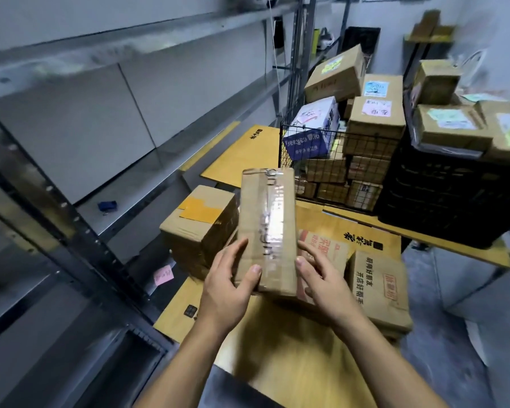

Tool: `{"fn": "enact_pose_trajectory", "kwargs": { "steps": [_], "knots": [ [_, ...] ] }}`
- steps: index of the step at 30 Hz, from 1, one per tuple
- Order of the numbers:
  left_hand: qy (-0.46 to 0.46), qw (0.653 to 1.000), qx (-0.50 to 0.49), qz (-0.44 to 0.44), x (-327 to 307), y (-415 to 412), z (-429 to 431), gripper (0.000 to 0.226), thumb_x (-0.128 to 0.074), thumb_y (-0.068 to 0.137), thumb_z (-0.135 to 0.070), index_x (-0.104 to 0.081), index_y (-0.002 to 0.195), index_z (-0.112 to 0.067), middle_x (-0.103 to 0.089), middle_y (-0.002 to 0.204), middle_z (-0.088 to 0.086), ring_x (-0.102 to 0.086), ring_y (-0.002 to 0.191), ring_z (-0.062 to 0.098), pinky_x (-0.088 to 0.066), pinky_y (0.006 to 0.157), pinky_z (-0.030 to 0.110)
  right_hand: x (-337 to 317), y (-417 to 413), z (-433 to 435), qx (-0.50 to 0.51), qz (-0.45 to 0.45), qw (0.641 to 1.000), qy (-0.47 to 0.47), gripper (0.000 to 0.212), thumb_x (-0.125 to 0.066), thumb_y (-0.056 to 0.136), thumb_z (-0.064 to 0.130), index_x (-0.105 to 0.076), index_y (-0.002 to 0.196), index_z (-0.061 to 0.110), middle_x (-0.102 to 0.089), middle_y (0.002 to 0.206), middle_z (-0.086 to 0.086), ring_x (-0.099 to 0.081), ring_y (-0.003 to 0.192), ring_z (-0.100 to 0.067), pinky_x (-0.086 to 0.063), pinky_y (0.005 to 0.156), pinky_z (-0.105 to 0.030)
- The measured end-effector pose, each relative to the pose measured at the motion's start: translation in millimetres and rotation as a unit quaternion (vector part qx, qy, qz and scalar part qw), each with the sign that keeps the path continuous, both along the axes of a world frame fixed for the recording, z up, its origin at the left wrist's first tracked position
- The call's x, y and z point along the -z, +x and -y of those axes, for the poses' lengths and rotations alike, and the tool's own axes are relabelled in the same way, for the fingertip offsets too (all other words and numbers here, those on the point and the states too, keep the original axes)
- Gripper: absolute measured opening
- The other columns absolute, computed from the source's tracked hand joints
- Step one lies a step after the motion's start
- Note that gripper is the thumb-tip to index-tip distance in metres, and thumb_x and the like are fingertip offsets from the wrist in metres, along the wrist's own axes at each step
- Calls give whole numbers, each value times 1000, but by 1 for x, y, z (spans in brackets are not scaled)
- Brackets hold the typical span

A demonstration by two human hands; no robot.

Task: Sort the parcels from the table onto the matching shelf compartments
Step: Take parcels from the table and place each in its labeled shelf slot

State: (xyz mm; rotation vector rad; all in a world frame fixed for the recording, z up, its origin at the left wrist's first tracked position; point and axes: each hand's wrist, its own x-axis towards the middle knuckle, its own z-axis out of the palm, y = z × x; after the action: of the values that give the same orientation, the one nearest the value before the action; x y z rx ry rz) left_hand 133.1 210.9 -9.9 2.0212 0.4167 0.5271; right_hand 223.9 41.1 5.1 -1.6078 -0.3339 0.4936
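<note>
A grey metal shelf rack [106, 160] fills the left side, its compartments bare apart from a small blue object [107, 205] lying on one shelf. A pink note [163, 274] is stuck low on the rack's edge. Just right of it, a taped brown box [200, 228] with a yellow patch sits on the counter [277, 360], which is covered in flattened yellow cardboard. Above the counter, the left hand [227, 285] grips the near left edge of a long, narrow parcel [267, 228], thumb pressed on its taped top, fingers wrapped underneath. The parcel is held up off the counter, pointing away from the person. The right hand [321, 278] touches its near right edge, fingers spread and loosely bent. Beyond, a wire basket [330, 184] holds stacked boxes, and a black crate [442, 201] at the far right carries more labelled parcels.
</note>
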Motion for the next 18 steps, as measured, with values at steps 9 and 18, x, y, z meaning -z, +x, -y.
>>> {"fn": "enact_pose_trajectory", "kwargs": {
  "steps": [9,18],
  "knots": [
    [33,998,43,12,-2,-2,0,53,-59,87,-38,-44,137,-45,-48,136,-20,-48,123,-2,-45,96,16,16,-8,-8,48,42,998,9,63,-74,88,25,-36,135,43,-60,126,11,-59,114,-3,-52,90,-21],
    [-54,996,-52,-55,19,-3,-21,49,-56,94,-46,-40,140,-43,-45,139,-8,-46,121,7,-46,101,44,24,-4,-4,70,-167,964,195,45,-56,95,4,-48,131,30,-70,119,-16,-67,109,-34,-52,94,-57]
  ]
}}
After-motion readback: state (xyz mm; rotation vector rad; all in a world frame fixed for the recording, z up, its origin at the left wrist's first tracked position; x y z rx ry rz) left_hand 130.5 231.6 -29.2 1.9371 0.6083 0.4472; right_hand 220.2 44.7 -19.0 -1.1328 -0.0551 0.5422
